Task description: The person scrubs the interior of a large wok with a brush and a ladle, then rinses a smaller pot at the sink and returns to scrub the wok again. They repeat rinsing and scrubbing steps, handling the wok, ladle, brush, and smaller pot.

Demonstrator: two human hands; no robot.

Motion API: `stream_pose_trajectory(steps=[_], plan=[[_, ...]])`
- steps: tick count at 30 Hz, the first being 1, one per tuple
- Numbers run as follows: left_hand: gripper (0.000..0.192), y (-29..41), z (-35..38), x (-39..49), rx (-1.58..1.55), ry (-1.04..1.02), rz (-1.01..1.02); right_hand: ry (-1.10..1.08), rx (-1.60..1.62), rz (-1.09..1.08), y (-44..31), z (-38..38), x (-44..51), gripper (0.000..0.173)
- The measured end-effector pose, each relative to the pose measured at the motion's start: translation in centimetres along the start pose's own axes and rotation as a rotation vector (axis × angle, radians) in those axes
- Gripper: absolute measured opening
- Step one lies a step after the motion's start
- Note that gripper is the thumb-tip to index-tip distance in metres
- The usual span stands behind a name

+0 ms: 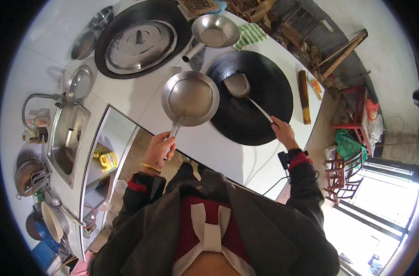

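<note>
My left hand (159,150) is closed around the handle of a wide steel scoop (190,98). Its bowl is held beside the left rim of a large black wok (271,82) set into the white counter. Whether liquid lies in the scoop I cannot tell. With my right hand (284,132), at the wok's lower right edge, I grip the long handle of a metal wok spatula (237,85). The spatula's blade is inside the wok, towards its upper left. A little wet shine shows near the blade.
A second steel scoop (216,31) and a striped cloth (251,35) lie behind the wok. Another wok (100,58) bears a metal lid (140,46). At left is a sink (65,138); at right, a bundle of thin sticks (303,96). A black cable (275,185) hangs near my right wrist.
</note>
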State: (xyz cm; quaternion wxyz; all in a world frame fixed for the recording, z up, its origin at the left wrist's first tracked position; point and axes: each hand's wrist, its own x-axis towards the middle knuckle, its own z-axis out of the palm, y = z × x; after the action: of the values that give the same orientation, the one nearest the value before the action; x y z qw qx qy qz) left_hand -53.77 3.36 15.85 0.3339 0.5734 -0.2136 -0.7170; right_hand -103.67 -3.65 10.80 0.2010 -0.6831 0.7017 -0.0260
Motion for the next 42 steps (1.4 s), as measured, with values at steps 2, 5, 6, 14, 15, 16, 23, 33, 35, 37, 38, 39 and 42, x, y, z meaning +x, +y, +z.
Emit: stream_pose_trajectory(steps=[2, 5, 6, 14, 15, 16, 23, 33, 35, 37, 38, 39, 42], plan=[[0.018, 0.1, 0.1, -0.1, 0.027, -0.009, 0.022, 0.039, 0.102, 0.037, -1.2, -0.2, -1.3, 0.046], [0.015, 0.1, 0.1, 0.0, 0.054, -0.001, 0.05, 0.073, -0.083, -0.021, -3.9, -4.8, -3.4, 0.046], [0.015, 0.0, 0.2, 0.1, 0.042, 0.004, 0.04, 0.121, -0.191, -0.095, -4.9, -6.7, -4.0, 0.047], [0.014, -0.7, 1.0, 1.7, -0.031, -0.082, 0.027, 0.316, -0.557, -0.235, -7.5, -12.4, -6.5, 0.05], [0.014, -0.8, 1.1, 1.7, -0.028, -0.066, 0.012, 0.257, -0.542, -0.177, -6.8, -11.9, -6.2, 0.048], [0.014, -0.9, 1.1, 1.7, -0.03, -0.064, 0.006, 0.116, -0.45, -0.073, -6.0, -11.5, -5.7, 0.039], [0.016, -1.1, 0.3, 0.6, 0.027, -0.094, 0.058, -0.577, -0.226, 0.105, -1.8, -16.7, -0.4, 0.031], [0.02, -1.8, -0.4, -1.3, -0.077, -0.013, 0.037, -0.539, 0.152, 0.118, -4.9, -9.8, 6.3, 0.036], [0.02, -1.8, -0.6, -1.6, -0.091, -0.019, 0.042, -0.379, -0.039, -0.042, -4.1, -10.4, 6.5, 0.034], [0.021, -1.6, -1.2, -1.8, -0.069, -0.021, 0.047, -0.307, -0.418, -0.188, -3.1, -13.4, 6.6, 0.031], [0.021, -1.5, -1.4, -1.9, -0.059, -0.02, 0.044, -0.338, -0.445, -0.23, -2.5, -15.0, 6.0, 0.029], [0.021, -1.4, -1.6, -2.0, -0.059, -0.034, 0.06, -0.356, -0.515, -0.227, -1.9, -16.7, 5.5, 0.028], [0.02, -1.6, -2.0, -2.2, -0.084, -0.034, 0.062, -0.403, -0.753, -0.045, -0.7, -17.7, 4.1, 0.023]])
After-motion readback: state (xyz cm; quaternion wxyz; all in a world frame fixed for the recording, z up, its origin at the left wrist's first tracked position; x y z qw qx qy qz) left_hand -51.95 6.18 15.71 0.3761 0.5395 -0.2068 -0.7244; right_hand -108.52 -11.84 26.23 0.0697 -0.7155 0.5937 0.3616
